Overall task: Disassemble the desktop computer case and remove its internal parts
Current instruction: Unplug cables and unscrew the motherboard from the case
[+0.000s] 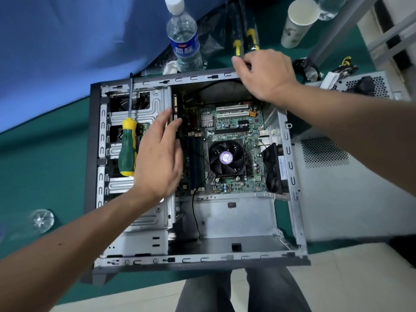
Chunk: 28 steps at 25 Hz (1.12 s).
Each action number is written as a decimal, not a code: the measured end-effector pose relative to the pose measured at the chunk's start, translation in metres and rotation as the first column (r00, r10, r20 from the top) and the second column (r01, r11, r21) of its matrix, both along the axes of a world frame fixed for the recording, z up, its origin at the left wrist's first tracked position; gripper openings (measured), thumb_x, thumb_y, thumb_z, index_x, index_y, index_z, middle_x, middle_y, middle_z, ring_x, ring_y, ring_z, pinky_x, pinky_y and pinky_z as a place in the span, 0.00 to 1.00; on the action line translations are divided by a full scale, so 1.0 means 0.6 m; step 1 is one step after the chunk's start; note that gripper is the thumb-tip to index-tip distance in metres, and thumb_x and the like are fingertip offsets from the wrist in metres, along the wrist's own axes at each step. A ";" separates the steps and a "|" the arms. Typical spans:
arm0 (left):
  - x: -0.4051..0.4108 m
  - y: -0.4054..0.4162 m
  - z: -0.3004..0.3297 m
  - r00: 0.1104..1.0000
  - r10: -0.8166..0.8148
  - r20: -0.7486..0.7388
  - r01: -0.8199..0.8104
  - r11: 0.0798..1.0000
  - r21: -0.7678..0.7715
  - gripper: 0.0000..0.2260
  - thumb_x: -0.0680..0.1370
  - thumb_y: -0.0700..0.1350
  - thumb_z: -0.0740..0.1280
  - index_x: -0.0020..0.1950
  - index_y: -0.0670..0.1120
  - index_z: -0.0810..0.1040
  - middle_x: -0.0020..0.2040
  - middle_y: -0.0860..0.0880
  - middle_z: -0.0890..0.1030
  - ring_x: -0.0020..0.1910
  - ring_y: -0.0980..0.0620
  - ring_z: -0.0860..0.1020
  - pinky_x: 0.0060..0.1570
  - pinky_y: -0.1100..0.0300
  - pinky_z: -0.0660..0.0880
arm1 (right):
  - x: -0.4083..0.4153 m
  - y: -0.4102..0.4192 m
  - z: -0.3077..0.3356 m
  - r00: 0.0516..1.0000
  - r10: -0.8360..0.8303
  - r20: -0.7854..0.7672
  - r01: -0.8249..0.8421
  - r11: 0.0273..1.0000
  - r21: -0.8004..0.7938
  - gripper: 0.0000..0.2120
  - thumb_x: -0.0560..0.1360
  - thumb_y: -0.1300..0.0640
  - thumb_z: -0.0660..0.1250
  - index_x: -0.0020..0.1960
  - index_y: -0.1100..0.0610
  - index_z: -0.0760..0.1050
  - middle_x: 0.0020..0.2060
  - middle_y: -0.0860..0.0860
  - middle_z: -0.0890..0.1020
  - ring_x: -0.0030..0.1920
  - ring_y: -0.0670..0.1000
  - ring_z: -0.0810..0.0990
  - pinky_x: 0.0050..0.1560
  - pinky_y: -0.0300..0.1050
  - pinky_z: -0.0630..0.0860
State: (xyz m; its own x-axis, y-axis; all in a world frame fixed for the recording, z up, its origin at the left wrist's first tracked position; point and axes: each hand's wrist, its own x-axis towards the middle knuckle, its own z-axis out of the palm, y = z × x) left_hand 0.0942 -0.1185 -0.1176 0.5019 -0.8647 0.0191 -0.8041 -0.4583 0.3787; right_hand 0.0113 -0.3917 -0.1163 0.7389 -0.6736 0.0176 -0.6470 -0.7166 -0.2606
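An open computer case (225,260) lies on its side on the green table. Inside sits the motherboard (236,131) with a black CPU fan (227,158) and a rear case fan (273,168). My left hand (157,158) hovers with straight fingers over the edge between the drive cage (126,113) and the motherboard. My right hand (263,73) rests on the case's far top rim, its fingers curled over that rim. A green and yellow screwdriver (128,143) lies on the drive cage.
A water bottle (183,37), a paper cup (297,21) and yellow-handled tools (245,39) stand behind the case. A removed power supply (364,86) with cables and the white side panel (351,194) lie at the right. A blue cloth (67,52) covers the far left.
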 end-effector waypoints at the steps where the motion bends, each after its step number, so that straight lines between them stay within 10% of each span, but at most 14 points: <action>1: -0.001 0.001 -0.002 1.000 0.003 -0.003 -0.003 1.000 -0.005 0.21 0.80 0.44 0.53 0.73 0.40 0.67 0.76 0.42 0.62 0.75 0.45 0.61 0.73 0.46 0.61 | -0.001 -0.001 0.000 1.000 -0.005 0.000 0.005 1.000 -0.002 0.27 0.80 0.39 0.49 0.41 0.57 0.77 0.34 0.55 0.75 0.37 0.59 0.71 0.39 0.48 0.64; 11: 0.002 0.000 -0.003 1.000 0.002 -0.004 -0.003 0.999 -0.046 0.21 0.80 0.42 0.53 0.72 0.39 0.68 0.75 0.41 0.64 0.74 0.44 0.63 0.74 0.51 0.59 | -0.031 0.037 0.028 0.954 0.292 0.066 -0.280 0.949 -0.144 0.12 0.80 0.54 0.57 0.55 0.58 0.76 0.51 0.56 0.76 0.55 0.57 0.72 0.58 0.55 0.67; 14: 0.003 -0.001 -0.005 1.000 0.000 0.003 0.000 0.998 -0.059 0.21 0.80 0.41 0.54 0.72 0.38 0.68 0.75 0.40 0.65 0.73 0.43 0.64 0.73 0.51 0.60 | -0.081 0.146 0.031 0.732 0.676 -0.082 -0.680 0.720 -0.136 0.05 0.73 0.61 0.61 0.42 0.58 0.76 0.36 0.51 0.71 0.39 0.51 0.68 0.39 0.49 0.73; 19: 0.004 -0.001 -0.008 1.000 -0.005 0.004 0.005 0.996 -0.090 0.19 0.80 0.40 0.55 0.71 0.37 0.69 0.74 0.40 0.65 0.72 0.42 0.65 0.71 0.48 0.62 | -0.101 0.316 -0.010 0.292 0.933 -0.213 -0.922 0.333 0.195 0.13 0.78 0.62 0.55 0.55 0.54 0.76 0.50 0.49 0.78 0.54 0.52 0.72 0.50 0.46 0.70; 23: 0.004 0.000 -0.011 1.000 -0.007 0.009 0.008 0.995 -0.103 0.19 0.80 0.40 0.55 0.71 0.38 0.70 0.74 0.40 0.66 0.72 0.42 0.66 0.70 0.48 0.63 | -0.038 0.356 -0.049 0.308 0.876 -0.370 -0.884 0.407 0.230 0.14 0.80 0.59 0.56 0.62 0.54 0.76 0.62 0.50 0.76 0.67 0.54 0.67 0.62 0.49 0.67; 28: 0.005 0.000 -0.014 1.000 -0.001 0.019 0.003 0.995 -0.100 0.20 0.80 0.41 0.55 0.71 0.39 0.69 0.74 0.41 0.66 0.73 0.44 0.65 0.70 0.48 0.63 | -0.029 0.347 -0.066 0.491 0.836 -0.243 -0.818 0.539 0.200 0.12 0.76 0.65 0.58 0.56 0.61 0.78 0.56 0.56 0.79 0.58 0.59 0.75 0.53 0.48 0.69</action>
